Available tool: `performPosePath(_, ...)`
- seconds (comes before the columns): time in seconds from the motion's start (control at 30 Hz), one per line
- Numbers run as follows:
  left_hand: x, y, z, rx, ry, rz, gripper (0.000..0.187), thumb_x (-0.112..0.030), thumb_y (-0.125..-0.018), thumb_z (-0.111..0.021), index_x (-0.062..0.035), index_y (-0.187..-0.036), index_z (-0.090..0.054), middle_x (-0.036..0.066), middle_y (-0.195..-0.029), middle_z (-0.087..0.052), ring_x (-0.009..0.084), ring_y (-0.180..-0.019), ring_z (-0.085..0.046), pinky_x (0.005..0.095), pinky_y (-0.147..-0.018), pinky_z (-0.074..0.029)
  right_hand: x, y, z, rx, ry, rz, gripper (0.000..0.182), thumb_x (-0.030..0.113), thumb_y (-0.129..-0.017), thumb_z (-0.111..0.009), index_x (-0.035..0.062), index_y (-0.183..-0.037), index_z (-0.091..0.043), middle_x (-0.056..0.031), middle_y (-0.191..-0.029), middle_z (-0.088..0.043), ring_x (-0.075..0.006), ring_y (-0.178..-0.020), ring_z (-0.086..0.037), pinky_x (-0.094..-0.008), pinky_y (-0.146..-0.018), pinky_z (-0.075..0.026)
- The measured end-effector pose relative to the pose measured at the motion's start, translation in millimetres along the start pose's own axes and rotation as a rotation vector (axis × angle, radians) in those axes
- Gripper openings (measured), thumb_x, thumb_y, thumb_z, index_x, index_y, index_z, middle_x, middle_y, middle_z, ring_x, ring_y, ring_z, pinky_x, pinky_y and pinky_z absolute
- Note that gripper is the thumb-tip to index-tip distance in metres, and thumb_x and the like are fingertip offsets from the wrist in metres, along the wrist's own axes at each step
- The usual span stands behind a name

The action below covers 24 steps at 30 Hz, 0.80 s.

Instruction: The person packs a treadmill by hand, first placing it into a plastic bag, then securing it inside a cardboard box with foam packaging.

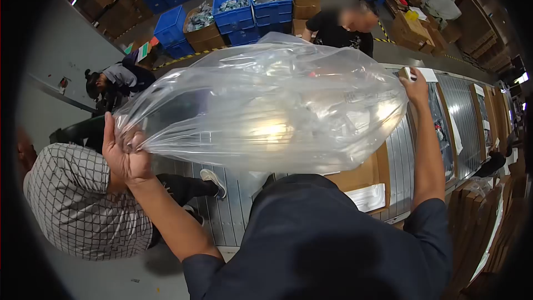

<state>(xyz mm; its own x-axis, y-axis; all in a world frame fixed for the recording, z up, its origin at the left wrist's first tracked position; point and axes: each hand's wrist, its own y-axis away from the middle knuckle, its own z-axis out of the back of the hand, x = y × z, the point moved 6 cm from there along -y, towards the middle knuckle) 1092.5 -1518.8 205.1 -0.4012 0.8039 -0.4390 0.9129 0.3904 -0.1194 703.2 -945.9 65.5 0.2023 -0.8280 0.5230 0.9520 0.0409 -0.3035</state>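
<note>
A large clear plastic bag [266, 105] is stretched out wide between my two hands, puffed up and wrinkled. My left hand [129, 153] is closed on its gathered left end, with the thumb pointing up. At the bag's far right end my right hand [417, 88] has its fingers closed at the plastic. A small brown and white thing [408, 74] shows by the right fingertips; I cannot tell what it is. Below the bag, partly hidden by it, lies an open cardboard box [379, 169] with a white foam piece [366, 197] inside.
A metal roller conveyor [398, 161] runs to the right, carrying more open boxes [444, 128]. A person in a checked shirt [83, 200] is close on my left. Others work across the line. Blue crates [233, 14] stand behind; flattened cardboard [477, 228] is stacked at right.
</note>
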Motion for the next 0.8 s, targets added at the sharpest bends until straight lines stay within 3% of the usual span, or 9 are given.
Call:
performPosePath(0.23,158.2,-15.3,-102.9,0.079,-0.611,0.106,0.031,-0.013,-0.083,-0.061,-0.0003,-0.106,-0.047,-0.006,-0.065,-0.042,0.0013,-0.044,-0.033,0.0161,-0.037,-0.025,351.0,137.3,-5.0,0.268,-0.571,1.152,0.085,0.023,-0.065,-0.077,0.0064,-0.137,-0.034,-0.0169,-0.143,-0.03,-0.0313,-0.133,-0.028,-0.0415,-0.106,-0.026)
performPosePath(0.37,169.5,7.2,-102.9,0.189,-1.612,0.106,0.045,-0.013,-0.071,-0.077,0.0003,-0.104,-0.049,-0.001,-0.072,-0.053,0.0038,-0.054,-0.047,0.0173,-0.047,-0.036,385.5,145.2,-114.1,0.772,-0.168,0.929,0.039,0.008,-0.067,-0.061,0.0086,-0.107,-0.062,-0.0177,-0.104,-0.063,-0.0303,-0.1,-0.06,-0.0367,-0.087,-0.047)
performPosePath(0.4,151.7,8.9,-85.7,0.129,-1.911,-0.148,0.048,-0.017,-0.068,-0.079,0.0005,-0.102,-0.05,0.0,-0.063,-0.052,0.0091,-0.058,-0.053,0.0221,-0.054,-0.043,375.4,123.6,-130.3,0.603,-0.349,0.912,0.036,0.003,-0.068,-0.059,0.007,-0.103,-0.063,-0.0158,-0.096,-0.065,-0.0277,-0.091,-0.062,-0.0344,-0.082,-0.049)
performPosePath(0.5,86.6,0.6,27.9,-0.207,-2.596,0.45,0.03,-0.022,-0.071,-0.072,0.0006,-0.089,-0.064,0.023,-0.088,-0.064,0.0386,-0.085,-0.062,0.0456,-0.074,-0.049,354.7,77.6,-134.2,0.426,-0.691,0.778,0.035,-0.008,-0.066,-0.051,0.0045,-0.096,-0.064,-0.014,-0.091,-0.066,-0.0229,-0.083,-0.065,-0.0305,-0.076,-0.05)
performPosePath(0.57,40.7,-3.5,83.5,-0.422,-2.713,0.408,0.021,-0.017,-0.077,-0.059,0.0004,-0.086,-0.065,0.024,-0.094,-0.063,0.0398,-0.091,-0.061,0.046,-0.079,-0.048,381.6,88.6,-111.1,0.332,-0.476,0.929,0.039,-0.009,-0.066,-0.046,0.0031,-0.098,-0.064,-0.0117,-0.09,-0.067,-0.0186,-0.083,-0.064,-0.0269,-0.076,-0.049)
performPosePath(0.7,-53.4,-2.4,33.5,-0.844,-2.438,-0.506,0.02,-0.015,-0.08,-0.056,0.002,-0.089,-0.062,0.021,-0.085,-0.065,0.0368,-0.082,-0.064,0.0455,-0.071,-0.049,394.7,46.6,-13.2,0.198,-0.892,0.873,0.034,-0.002,-0.073,-0.048,0.0015,-0.104,-0.061,-0.0093,-0.093,-0.066,-0.0139,-0.082,-0.06,-0.0242,-0.078,-0.048)
performPosePath(0.73,-70.0,18.7,17.1,-0.716,-1.93,-0.653,0.019,-0.014,-0.082,-0.055,0.0017,-0.092,-0.059,0.019,-0.086,-0.065,0.0304,-0.079,-0.064,0.0375,-0.068,-0.05,389.6,45.9,19.9,0.22,-1.079,0.831,0.024,0.003,-0.082,-0.056,0.0021,-0.106,-0.059,-0.0103,-0.095,-0.065,-0.0147,-0.078,-0.06,-0.0251,-0.076,-0.05)
performPosePath(0.77,-78.2,38.9,6.4,-0.571,-1.422,-0.747,0.017,-0.012,-0.085,-0.054,0.0014,-0.095,-0.057,0.018,-0.087,-0.065,0.0241,-0.076,-0.063,0.0295,-0.064,-0.051,344.3,19.7,43.0,-0.202,-0.815,0.917,0.045,-0.007,-0.065,-0.04,-0.0031,-0.104,-0.062,-0.0094,-0.099,-0.066,-0.0137,-0.088,-0.061,-0.0238,-0.081,-0.046)
performPosePath(0.8,-65.3,67.1,-13.1,-0.465,-1.347,-0.889,0.018,-0.013,-0.085,-0.054,0.0022,-0.094,-0.056,0.013,-0.085,-0.061,0.0202,-0.073,-0.061,0.0267,-0.062,-0.049,328.3,42.9,64.9,-0.267,-0.841,0.916,0.044,-0.004,-0.07,-0.04,-0.0053,-0.11,-0.058,-0.0133,-0.104,-0.063,-0.0179,-0.093,-0.061,-0.0281,-0.085,-0.046)
